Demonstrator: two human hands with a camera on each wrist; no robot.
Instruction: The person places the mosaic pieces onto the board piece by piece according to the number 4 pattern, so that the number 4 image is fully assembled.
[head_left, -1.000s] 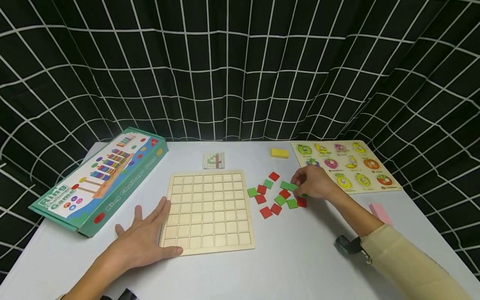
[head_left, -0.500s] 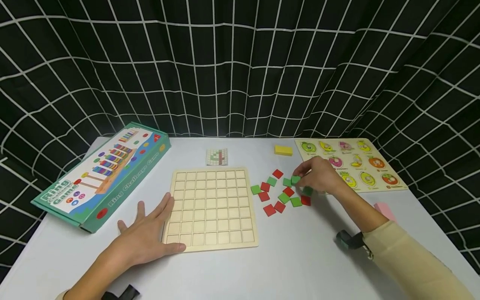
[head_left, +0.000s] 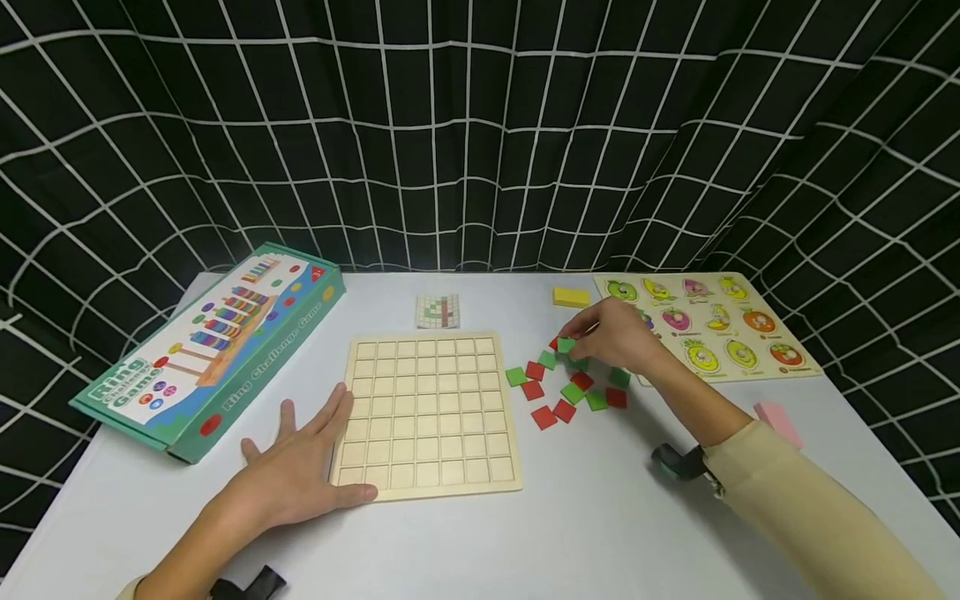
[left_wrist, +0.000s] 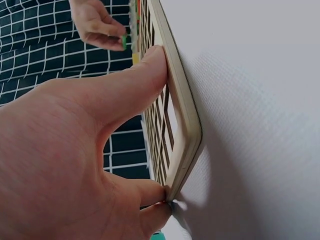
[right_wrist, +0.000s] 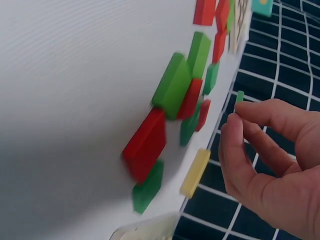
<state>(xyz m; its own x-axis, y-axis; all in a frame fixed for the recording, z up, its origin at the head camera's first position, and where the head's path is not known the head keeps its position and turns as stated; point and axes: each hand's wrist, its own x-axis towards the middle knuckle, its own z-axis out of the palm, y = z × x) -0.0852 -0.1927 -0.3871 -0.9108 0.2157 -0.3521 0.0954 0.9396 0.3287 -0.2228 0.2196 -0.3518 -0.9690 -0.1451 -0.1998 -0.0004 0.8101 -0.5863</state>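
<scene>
A pale wooden grid board (head_left: 510,487) with square recesses lies flat on the table. My left hand (head_left: 292,471) rests at its left front corner, fingers spread and fairly straight along the left edge. The thumb (left_wrist: 145,72) lies on the board's rim in the left wrist view. Between thumb and fingertips, my right hand (head_left: 617,335) pinches a small green square tile (head_left: 566,345), raised above the table. Beneath and around it lie several loose tiles, among them a red tile (head_left: 544,417) and a green tile (head_left: 516,377). The hand partly hides some of them.
Behind the board lies a small pattern card (head_left: 437,312). A yellow block (head_left: 572,297) and a fruit picture board (head_left: 720,333) are at the back right. A pink block (head_left: 778,423) lies further right. On the left is a green game box (head_left: 217,350). A gridded black curtain (head_left: 480,150) hangs behind.
My right hand has picked a green tile up from the right of the pile and carried it left toward the board. The left hand stays at the board's edge. The head view shifts slightly.
</scene>
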